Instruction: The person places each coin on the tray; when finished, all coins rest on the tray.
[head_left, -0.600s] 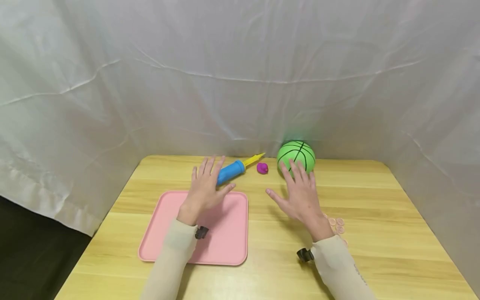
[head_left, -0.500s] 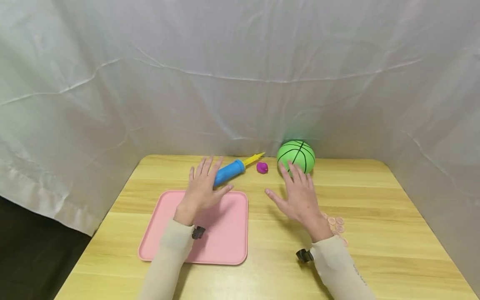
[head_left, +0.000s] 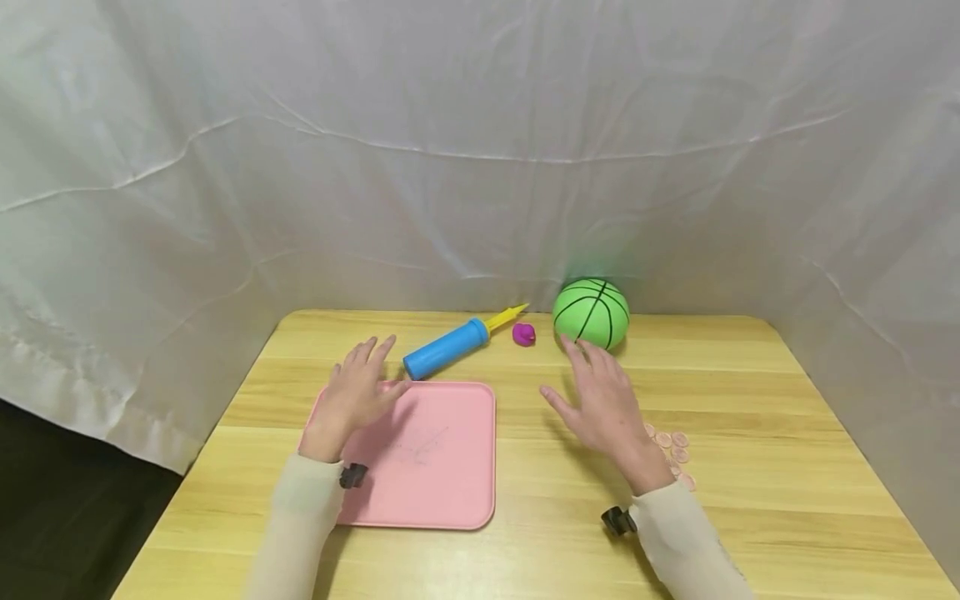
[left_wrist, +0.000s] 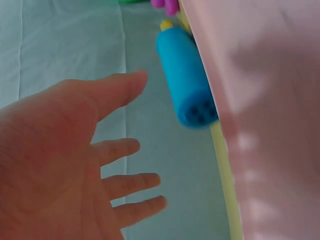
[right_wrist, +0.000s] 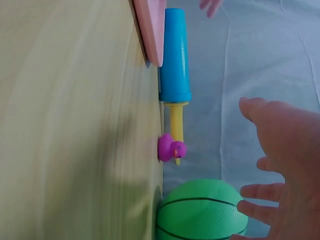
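Note:
My left hand (head_left: 351, 406), fingers spread and holding nothing, hovers over the left part of a pink tray (head_left: 457, 492). Just beyond the tray lies a blue hand pump (head_left: 447, 347) with a yellow nozzle (head_left: 507, 317); its holed end faces my thumb in the left wrist view. My right hand (head_left: 603, 408) is also empty, held above the table with its fingertips overlapping the lower edge of a green ball (head_left: 592, 315) in the head view. Between pump and ball sits a small purple rubber duck (right_wrist: 171, 147).
Several small pale pink discs (head_left: 679, 439) lie on the wooden table (head_left: 750, 400) beside my right wrist, partly hidden by it. A grey curtain (head_left: 480, 167) stands behind the table and along both sides. The ball rests close to the curtain at the back edge.
My left hand has drawn back toward the left, uncovering the pump's near end. The right hand has pulled slightly back from the ball. The objects have stayed in place.

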